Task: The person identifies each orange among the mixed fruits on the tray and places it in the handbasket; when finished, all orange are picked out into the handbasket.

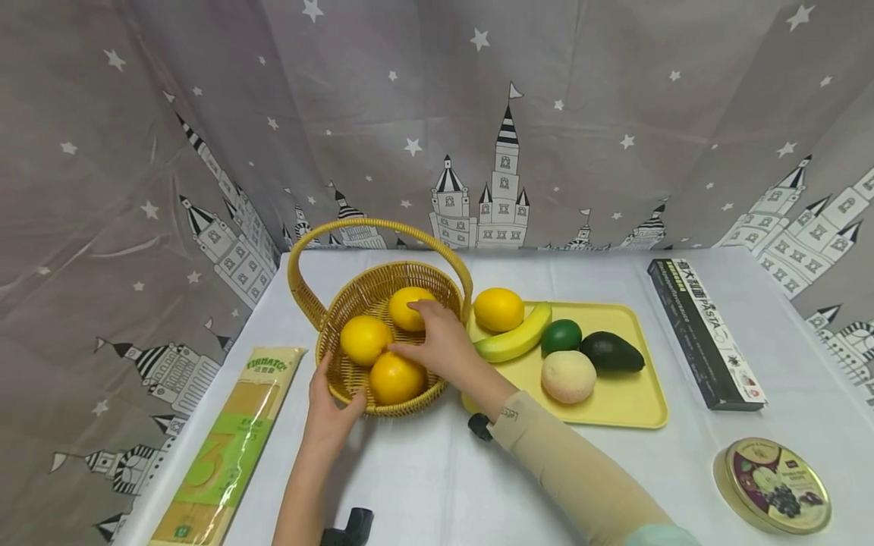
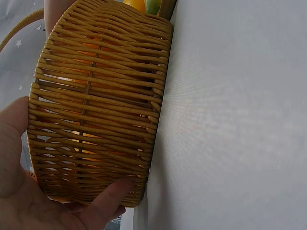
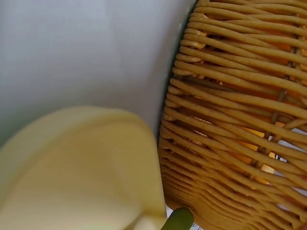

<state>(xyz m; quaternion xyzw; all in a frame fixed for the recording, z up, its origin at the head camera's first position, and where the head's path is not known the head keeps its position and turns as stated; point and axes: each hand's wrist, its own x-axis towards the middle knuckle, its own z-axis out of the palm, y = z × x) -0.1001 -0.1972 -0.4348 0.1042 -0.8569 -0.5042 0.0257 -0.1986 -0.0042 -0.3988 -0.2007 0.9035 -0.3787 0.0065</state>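
Observation:
A wicker basket with a tall arched handle stands on the white table in the head view. Inside it lie three yellow fruits that look like lemons: a left one, a front one and a back one. My left hand holds the basket's near left rim; in the left wrist view its thumb and fingers lie against the wicker wall. My right hand reaches over the right rim. Its fingertips touch the back lemon, while the thumb sits apart, near the front lemon.
Right of the basket, a yellow tray bears a lemon, a banana, a green fruit, an avocado and a peach. Around them lie a pasta bag, a black pasta box and a round tin.

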